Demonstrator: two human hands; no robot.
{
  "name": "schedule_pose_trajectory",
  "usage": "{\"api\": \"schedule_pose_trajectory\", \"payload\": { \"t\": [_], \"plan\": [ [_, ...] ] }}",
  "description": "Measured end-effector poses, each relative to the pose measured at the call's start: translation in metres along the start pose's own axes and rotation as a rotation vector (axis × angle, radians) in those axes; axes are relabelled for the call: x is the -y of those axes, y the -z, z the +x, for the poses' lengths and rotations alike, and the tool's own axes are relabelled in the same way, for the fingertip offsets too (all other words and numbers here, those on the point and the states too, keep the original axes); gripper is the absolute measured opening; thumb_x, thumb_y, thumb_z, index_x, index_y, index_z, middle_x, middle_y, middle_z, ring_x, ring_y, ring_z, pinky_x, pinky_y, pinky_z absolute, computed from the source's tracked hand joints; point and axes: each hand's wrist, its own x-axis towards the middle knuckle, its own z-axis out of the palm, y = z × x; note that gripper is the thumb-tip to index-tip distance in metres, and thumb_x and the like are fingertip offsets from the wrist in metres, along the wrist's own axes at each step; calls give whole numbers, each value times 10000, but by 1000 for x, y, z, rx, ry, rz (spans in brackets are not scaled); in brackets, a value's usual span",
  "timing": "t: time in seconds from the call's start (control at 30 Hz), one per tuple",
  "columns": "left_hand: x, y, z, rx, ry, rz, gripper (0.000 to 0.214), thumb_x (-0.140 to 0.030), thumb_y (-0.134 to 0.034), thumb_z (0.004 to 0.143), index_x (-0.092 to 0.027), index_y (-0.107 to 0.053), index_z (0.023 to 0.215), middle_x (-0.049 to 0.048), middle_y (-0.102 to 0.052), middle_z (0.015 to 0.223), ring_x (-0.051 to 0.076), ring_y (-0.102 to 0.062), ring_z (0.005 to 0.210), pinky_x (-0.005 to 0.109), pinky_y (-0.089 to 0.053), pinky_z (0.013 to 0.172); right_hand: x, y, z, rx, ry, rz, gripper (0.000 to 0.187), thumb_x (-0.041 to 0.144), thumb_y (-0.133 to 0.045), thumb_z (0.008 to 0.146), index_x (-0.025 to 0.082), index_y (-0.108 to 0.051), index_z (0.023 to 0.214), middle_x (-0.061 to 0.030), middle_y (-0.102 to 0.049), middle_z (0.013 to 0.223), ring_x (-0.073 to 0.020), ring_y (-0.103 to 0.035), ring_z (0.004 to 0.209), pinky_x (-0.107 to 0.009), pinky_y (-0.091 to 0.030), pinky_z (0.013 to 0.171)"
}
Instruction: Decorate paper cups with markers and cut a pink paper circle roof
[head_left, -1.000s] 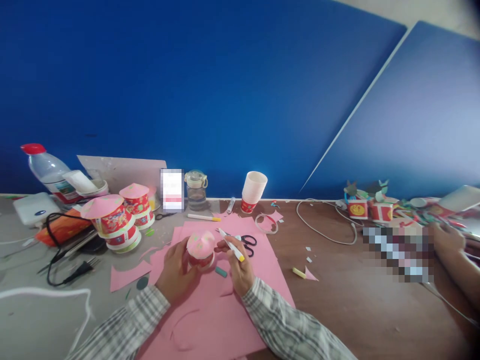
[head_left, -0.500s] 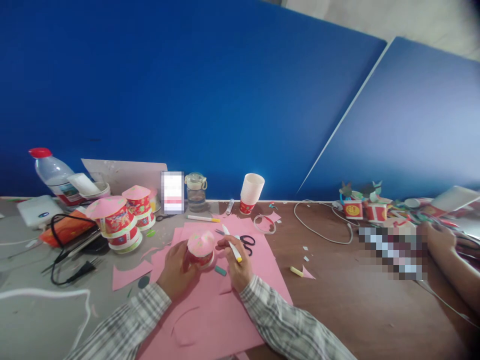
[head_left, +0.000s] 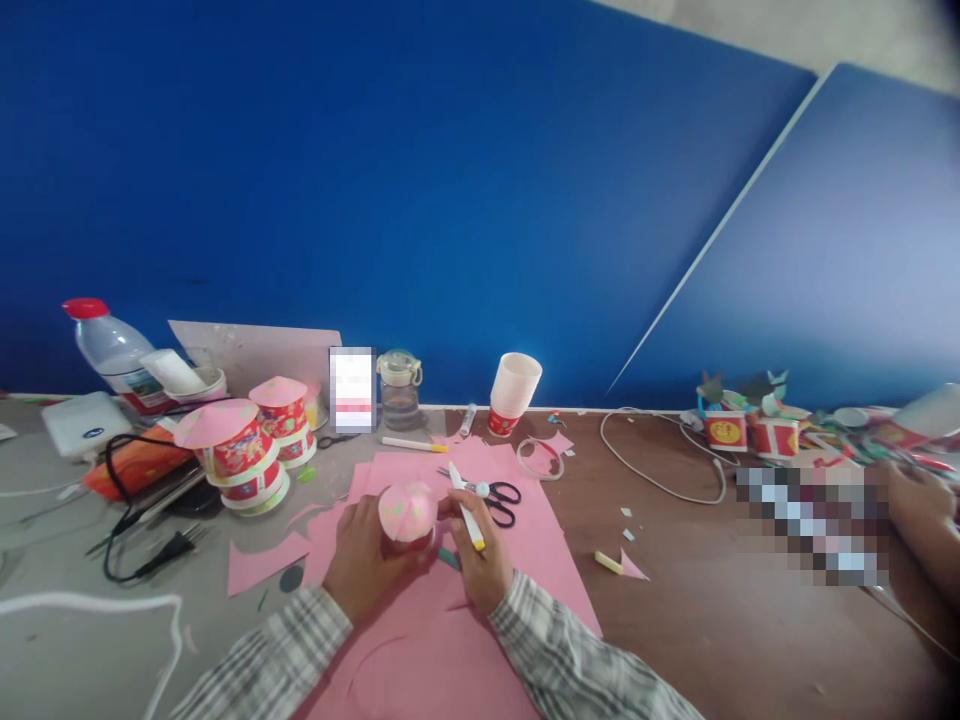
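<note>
A small red paper cup with a pink cone roof [head_left: 408, 512], marked with green and yellow patches, stands over the pink paper sheets [head_left: 480, 655]. My left hand [head_left: 366, 560] is wrapped round its left side. In my right hand [head_left: 481, 565] is a white marker with a yellow end [head_left: 468, 515], held slanting; the fingertips are close to the cup's right side. A teal marker cap [head_left: 448, 558] lies on the paper, partly behind my right hand. Scissors with black handles [head_left: 504, 503] rest just beyond that hand.
Roofed red paper cups [head_left: 236, 455] stand at left beside a bottle [head_left: 112, 350] and black cable [head_left: 161, 555]. Behind are a glass jar [head_left: 400, 390] and stacked paper cups [head_left: 514, 393]. Another person's hand [head_left: 919, 510] is at far right, near decorated cups [head_left: 725, 428].
The roofed cup is tipped more toward me, showing its roof from above. My right hand has come nearer to it. The whole view has shifted slightly.
</note>
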Motion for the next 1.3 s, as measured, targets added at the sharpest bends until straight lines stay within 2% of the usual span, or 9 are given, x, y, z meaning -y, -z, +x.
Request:
{"api": "schedule_pose_trajectory", "payload": {
  "t": [0.1, 0.27, 0.57, 0.7, 0.83, 0.97, 1.07, 1.17, 1.3],
  "plan": [
    [4, -3, -2, -9, -24, 25, 501, -483, -692, 309, -252, -580, 739, -11, -514, 685, 283, -510, 702, 434, -425, 631, 2, 0, -2, 13, 4, -26, 278, 170, -519, 799, 263, -586, 1053, -24, -691, 894, -212, -657, 837, -302, -554, 741],
    [7, -4, -2, 14, -37, -17, 426, -482, -653, 406, -284, -588, 778, 4, -579, 716, 303, -524, 771, 466, -406, 706, 5, 0, -2, 60, 13, -56, 304, 149, -516, 793, 271, -579, 1064, -18, -699, 872, -210, -671, 805, -278, -570, 715],
    [12, -2, -8, 110, -214, -48, 566, -340, -557, 565, -251, -423, 1108, 85, -542, 1129, 325, -391, 1080, 541, -198, 960, 0, 5, 2, 30, 21, -76, 378, 133, -560, 736, 282, -578, 1082, -22, -692, 1000, -233, -647, 949, -314, -546, 831],
    [10, 1, -7, 100, -199, -129, 457, -312, -518, 612, -282, -454, 1063, 60, -575, 1074, 305, -450, 1014, 535, -277, 921, -3, 4, 2, 24, -9, -88, 451, 96, -622, 665, 282, -586, 1075, -28, -679, 1038, -253, -628, 986, -350, -532, 863],
    [5, 3, -4, 80, -136, -189, 437, -381, -596, 545, -291, -519, 966, 42, -618, 927, 301, -529, 854, 468, -440, 755, -6, 2, 3, 24, -12, -90, 460, 73, -627, 646, 293, -591, 1049, -19, -687, 1009, -253, -636, 968, -358, -535, 861],
    [5, 2, -5, 57, -131, -155, 525, -440, -612, 507, -268, -515, 994, 53, -621, 856, 309, -528, 785, 468, -451, 679, -8, 0, 4, 36, -3, -98, 429, 61, -593, 667, 289, -599, 1030, -8, -695, 954, -232, -654, 912, -335, -536, 851],
    [6, 1, -5, 65, -137, -107, 435, -464, -621, 499, -261, -581, 881, 33, -613, 728, 286, -530, 713, 451, -450, 643, -10, 0, 3, 26, -1, -112, 425, 64, -580, 675, 279, -596, 1042, -9, -700, 925, -228, -659, 887, -328, -537, 840],
    [6, 1, -5, 55, -148, -82, 408, -491, -640, 469, -261, -608, 804, 35, -606, 699, 288, -529, 715, 458, -450, 654, -9, 0, 3, 29, 10, -121, 421, 71, -564, 681, 273, -599, 1049, -11, -707, 911, -226, -667, 868, -310, -552, 806],
    [7, -1, -7, 85, -189, -70, 494, -468, -623, 512, -280, -561, 965, 67, -629, 901, 325, -497, 905, 511, -400, 802, -6, -1, 4, 32, 15, -137, 416, 75, -572, 673, 275, -617, 1035, -11, -722, 882, -225, -681, 832, -288, -573, 738]
  ]
}}
